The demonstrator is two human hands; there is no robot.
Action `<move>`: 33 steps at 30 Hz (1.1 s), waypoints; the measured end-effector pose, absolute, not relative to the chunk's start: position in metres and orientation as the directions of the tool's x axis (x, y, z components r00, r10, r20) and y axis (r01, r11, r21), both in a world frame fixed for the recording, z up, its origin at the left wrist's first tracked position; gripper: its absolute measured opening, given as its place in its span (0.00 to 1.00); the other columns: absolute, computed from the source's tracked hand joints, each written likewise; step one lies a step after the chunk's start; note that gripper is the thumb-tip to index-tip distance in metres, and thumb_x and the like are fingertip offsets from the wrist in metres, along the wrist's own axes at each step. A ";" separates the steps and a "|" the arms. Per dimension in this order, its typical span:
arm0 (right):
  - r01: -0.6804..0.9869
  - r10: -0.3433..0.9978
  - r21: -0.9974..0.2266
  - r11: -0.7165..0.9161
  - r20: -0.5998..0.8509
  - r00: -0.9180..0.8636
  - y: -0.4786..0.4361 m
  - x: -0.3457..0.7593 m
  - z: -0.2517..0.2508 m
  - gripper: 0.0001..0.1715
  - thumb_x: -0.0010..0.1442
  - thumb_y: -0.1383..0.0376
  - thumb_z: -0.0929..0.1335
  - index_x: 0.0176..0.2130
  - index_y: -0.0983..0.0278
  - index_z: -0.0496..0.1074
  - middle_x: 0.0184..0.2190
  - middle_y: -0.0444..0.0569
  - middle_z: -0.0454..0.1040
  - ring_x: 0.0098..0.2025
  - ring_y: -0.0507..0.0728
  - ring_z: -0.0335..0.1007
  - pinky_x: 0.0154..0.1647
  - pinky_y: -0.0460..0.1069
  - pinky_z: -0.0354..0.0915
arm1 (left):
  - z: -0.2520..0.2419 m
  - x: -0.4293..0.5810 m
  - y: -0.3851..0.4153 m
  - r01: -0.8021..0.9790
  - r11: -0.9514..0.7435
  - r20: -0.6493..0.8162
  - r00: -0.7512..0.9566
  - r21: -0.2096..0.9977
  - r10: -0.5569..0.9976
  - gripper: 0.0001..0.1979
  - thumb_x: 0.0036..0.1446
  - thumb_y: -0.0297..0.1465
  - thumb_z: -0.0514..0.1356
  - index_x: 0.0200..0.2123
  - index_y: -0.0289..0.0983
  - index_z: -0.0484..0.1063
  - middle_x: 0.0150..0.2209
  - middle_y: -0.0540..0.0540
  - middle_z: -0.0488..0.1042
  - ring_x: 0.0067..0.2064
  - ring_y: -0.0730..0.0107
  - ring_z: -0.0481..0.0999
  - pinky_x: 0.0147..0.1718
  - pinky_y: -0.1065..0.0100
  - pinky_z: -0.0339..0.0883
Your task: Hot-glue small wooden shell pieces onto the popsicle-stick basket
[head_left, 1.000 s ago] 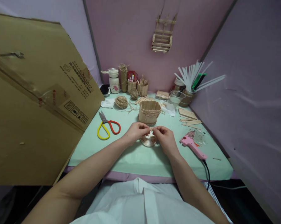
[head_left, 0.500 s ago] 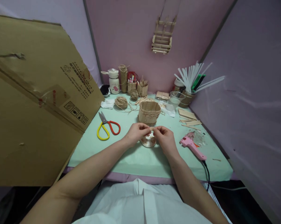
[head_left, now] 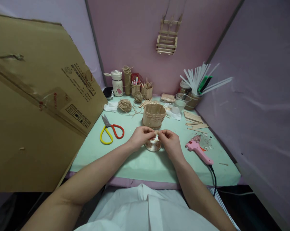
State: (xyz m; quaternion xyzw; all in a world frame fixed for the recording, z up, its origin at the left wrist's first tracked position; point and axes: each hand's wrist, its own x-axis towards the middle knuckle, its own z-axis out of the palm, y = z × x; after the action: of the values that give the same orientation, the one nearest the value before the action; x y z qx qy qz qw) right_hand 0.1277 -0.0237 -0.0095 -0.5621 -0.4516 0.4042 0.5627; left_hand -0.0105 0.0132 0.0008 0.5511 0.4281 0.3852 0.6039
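Observation:
My left hand (head_left: 140,136) and my right hand (head_left: 170,141) meet over the middle of the green table (head_left: 135,163). Both pinch one small pale piece (head_left: 156,132) between their fingertips; I cannot make out what it is. Just under the hands lies a small round dish (head_left: 152,146). Right behind them stands a basket of wooden sticks (head_left: 154,115).
Yellow and red scissors (head_left: 110,131) lie to the left, a pink glue gun (head_left: 198,151) with its cord to the right. Loose wooden sticks (head_left: 194,121), twine balls (head_left: 125,105), jars and cups line the back. A big cardboard sheet (head_left: 34,102) leans at the left.

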 end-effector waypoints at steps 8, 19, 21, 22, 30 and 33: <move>0.089 0.955 -0.995 0.045 0.069 0.287 -0.026 0.128 -0.004 0.14 0.48 0.57 0.70 0.25 0.66 0.72 0.20 0.43 0.69 0.23 0.50 0.61 0.25 0.45 0.58 | 0.007 -0.019 0.020 0.034 0.123 -0.127 0.382 0.992 0.915 0.15 0.42 0.36 0.68 0.31 0.30 0.77 0.27 0.43 0.77 0.28 0.71 0.72 0.30 0.69 0.65; 0.448 0.952 -0.876 0.178 0.269 0.147 -0.032 0.136 -0.005 0.12 0.55 0.58 0.66 0.28 0.65 0.73 0.22 0.44 0.72 0.24 0.51 0.63 0.28 0.46 0.60 | 0.009 -0.030 0.027 0.297 -0.261 0.101 0.462 0.918 0.881 0.09 0.48 0.32 0.61 0.31 0.34 0.77 0.31 0.46 0.77 0.35 0.68 0.73 0.35 0.68 0.64; 0.486 0.946 -0.850 0.203 0.299 0.128 -0.034 0.135 -0.003 0.12 0.55 0.59 0.66 0.28 0.64 0.72 0.22 0.44 0.72 0.25 0.51 0.63 0.29 0.46 0.60 | 0.009 -0.030 0.026 0.324 -0.307 0.126 0.478 0.895 0.870 0.09 0.49 0.33 0.61 0.31 0.34 0.77 0.31 0.47 0.77 0.35 0.68 0.73 0.36 0.68 0.64; 0.497 0.944 -0.842 0.211 0.308 0.120 -0.034 0.135 -0.002 0.12 0.56 0.59 0.66 0.28 0.64 0.72 0.22 0.44 0.72 0.25 0.52 0.63 0.29 0.46 0.60 | 0.010 -0.030 0.025 0.330 -0.322 0.135 0.480 0.887 0.867 0.09 0.49 0.33 0.60 0.31 0.34 0.77 0.31 0.47 0.77 0.35 0.68 0.73 0.36 0.68 0.64; 0.512 0.942 -0.829 0.223 0.318 0.104 -0.034 0.136 -0.004 0.11 0.56 0.60 0.65 0.27 0.64 0.71 0.23 0.45 0.72 0.25 0.52 0.65 0.30 0.46 0.61 | 0.011 -0.030 0.023 0.324 -0.352 0.160 0.494 0.878 0.855 0.09 0.49 0.33 0.60 0.30 0.34 0.76 0.30 0.48 0.76 0.33 0.69 0.73 0.33 0.70 0.64; 0.512 0.945 -0.830 0.221 0.312 0.100 -0.035 0.135 -0.005 0.12 0.57 0.60 0.65 0.28 0.64 0.71 0.22 0.44 0.72 0.25 0.52 0.65 0.30 0.47 0.61 | 0.012 -0.030 0.022 0.331 -0.367 0.168 0.501 0.869 0.849 0.08 0.50 0.32 0.60 0.30 0.34 0.76 0.30 0.48 0.76 0.33 0.70 0.73 0.33 0.70 0.64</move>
State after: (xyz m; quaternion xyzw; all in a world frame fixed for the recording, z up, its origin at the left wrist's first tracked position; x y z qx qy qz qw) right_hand 0.1347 -0.0346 -0.0049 -0.5789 -0.6290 0.2337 0.4633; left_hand -0.0300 0.0219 0.0125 0.7637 0.3863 0.3168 0.4088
